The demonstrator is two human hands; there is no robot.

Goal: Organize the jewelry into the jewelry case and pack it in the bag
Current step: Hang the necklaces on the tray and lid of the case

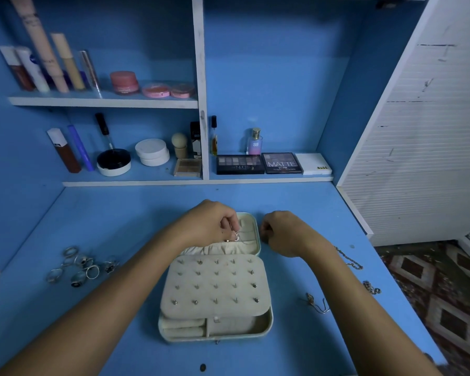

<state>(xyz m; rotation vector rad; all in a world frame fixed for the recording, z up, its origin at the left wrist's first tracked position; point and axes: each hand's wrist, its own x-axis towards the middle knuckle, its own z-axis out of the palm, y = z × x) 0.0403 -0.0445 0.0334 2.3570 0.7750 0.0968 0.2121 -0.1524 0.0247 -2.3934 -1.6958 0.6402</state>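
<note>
A cream jewelry case (266, 321) lies open on the blue desk, its earring panel (215, 289) studded with several earrings. My left hand (209, 223) is over the lid half (251, 234) and pinches a thin necklace with a small pendant (236, 236). My right hand (280, 233) is curled just right of the lid; whether it holds the chain's other end I cannot tell. Several rings (79, 264) lie in a cluster at the left. Chains (349, 260) and a necklace (316, 303) lie at the right. No bag is in view.
Shelves behind the desk hold cosmetics: tubes (44, 63), pink jars (124, 82), a perfume bottle (254, 142) and eyeshadow palettes (261, 164). A white louvred door (418, 145) stands at the right. The desk's right edge drops to a patterned rug (432, 280).
</note>
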